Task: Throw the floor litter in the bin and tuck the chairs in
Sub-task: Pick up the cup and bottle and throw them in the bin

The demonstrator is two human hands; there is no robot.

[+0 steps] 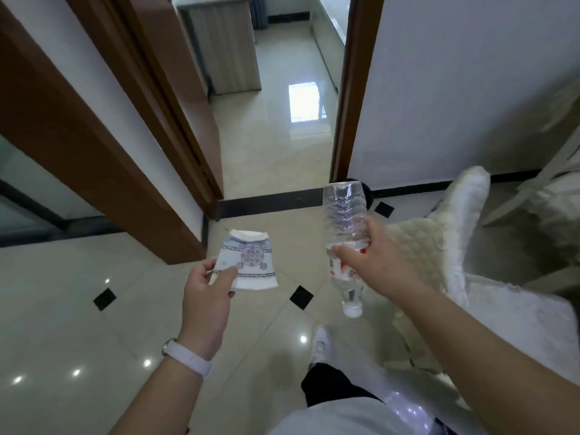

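I have the litter in both hands at mid-frame. The flattened white paper cup with a blue printed pattern (248, 262) is pinched at its lower left corner between the thumb and fingers of my left hand (207, 296). The clear ribbed plastic bottle with a red-and-white label (343, 211) hangs cap-down, with my right hand (373, 255) wrapped round its labelled middle. I judge both empty and light. The cup is limp and would flutter, so an edge pinch suits it. The thin bottle may crumple or slip, so the waist is the place to hold. Just behind the bottle's base, a dark round shape (369, 191) sits by the brown wooden door frame (351, 89); it may be the bin, but I cannot tell. At the right, a cream padded chair (420, 243) stands close beside my path over the glossy tiled floor (78, 309).
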